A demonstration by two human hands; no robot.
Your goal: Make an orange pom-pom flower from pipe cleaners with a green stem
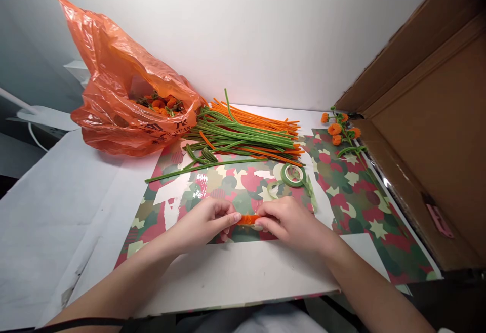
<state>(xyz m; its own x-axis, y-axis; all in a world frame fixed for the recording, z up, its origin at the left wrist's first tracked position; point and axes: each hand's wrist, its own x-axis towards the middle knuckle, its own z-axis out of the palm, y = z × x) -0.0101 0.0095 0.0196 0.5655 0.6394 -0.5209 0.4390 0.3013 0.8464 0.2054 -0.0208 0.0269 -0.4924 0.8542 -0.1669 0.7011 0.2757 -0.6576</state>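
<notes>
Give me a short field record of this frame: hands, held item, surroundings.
hands: left hand and right hand, fingertips facing each other
held: short orange pipe cleaner, pinched at both ends
surface: patterned sheet
behind hands: green tape roll, then a pile of pipe cleaners, green and orange
far left: orange bag, open, orange and green pieces inside
far right: flower sprig beside a cardboard box

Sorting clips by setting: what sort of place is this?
Likely a handicraft worktable: left hand and right hand pinch an orange fuzzy pipe cleaner, near a green-and-orange pipe cleaner pile and a green tape roll.
</notes>
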